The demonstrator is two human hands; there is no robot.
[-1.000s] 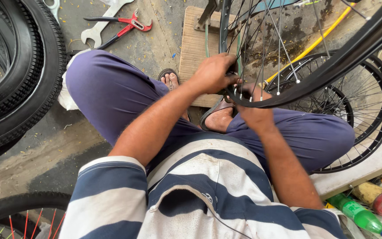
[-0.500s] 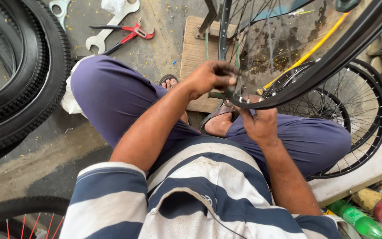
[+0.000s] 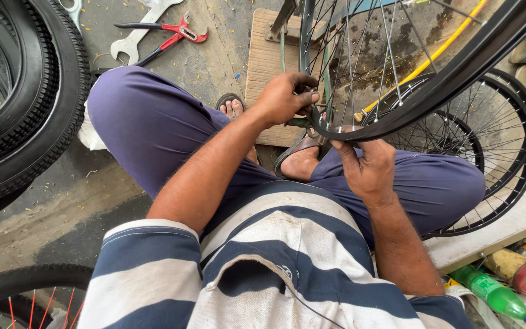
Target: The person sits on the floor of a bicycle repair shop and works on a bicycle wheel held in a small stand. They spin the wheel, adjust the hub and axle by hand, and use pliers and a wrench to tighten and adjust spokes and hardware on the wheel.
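Concrete floor (image 3: 171, 61) under me, red pliers (image 3: 175, 36) and spanner (image 3: 138, 33) lying beyond my knee. Left hand (image 3: 287, 97) fingers curled tight on a small tool at the spokes; right hand (image 3: 366, 167) clamped on the black wheel rim (image 3: 433, 91) above my lap.

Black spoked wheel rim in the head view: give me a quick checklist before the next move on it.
1. Right hand grips the black spoked wheel rim from below: ok.
2. Left hand at the rim's lower edge: ok.
3. What the left fingers pinch: cannot tell.
4. Rim seated in the stand on the wooden board: cannot tell.
5. Red-handled pliers and silver spanner on the floor beyond the left knee: ok.
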